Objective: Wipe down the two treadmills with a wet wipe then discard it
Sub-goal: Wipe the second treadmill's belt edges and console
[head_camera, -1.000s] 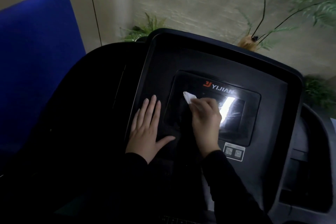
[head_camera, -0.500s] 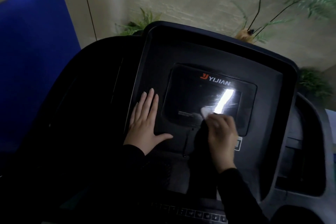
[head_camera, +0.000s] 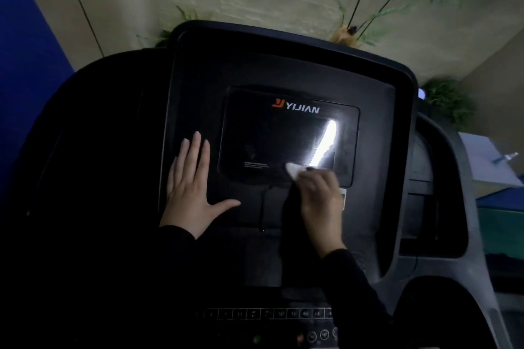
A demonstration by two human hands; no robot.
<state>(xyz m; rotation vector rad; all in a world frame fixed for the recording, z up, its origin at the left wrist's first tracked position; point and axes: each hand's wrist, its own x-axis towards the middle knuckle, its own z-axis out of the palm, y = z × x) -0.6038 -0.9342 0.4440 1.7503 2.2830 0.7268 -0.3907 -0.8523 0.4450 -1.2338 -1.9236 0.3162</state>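
A black treadmill console [head_camera: 283, 71] fills the view, with a dark screen [head_camera: 272, 139] marked YIJIAN at its middle. My right hand [head_camera: 320, 198] holds a white wet wipe [head_camera: 293, 170] and presses it against the lower edge of the screen. Only the wipe's tip shows past my fingers. My left hand [head_camera: 192, 181] lies flat on the console panel left of the screen, fingers straight and thumb spread. A bright strip of light reflects on the screen's right side.
A row of buttons [head_camera: 269, 313] runs along the console's bottom. The right handrail [head_camera: 442, 178] curves past the console. Green plants [head_camera: 450, 99] stand behind against a beige wall. A blue panel [head_camera: 25, 71] is at left, and a white sheet on a blue-green surface [head_camera: 487, 161] at right.
My right hand has carried the wipe from the upper left of the screen down to its lower edge. My left hand has stayed flat in place. The camera has tilted down a little.
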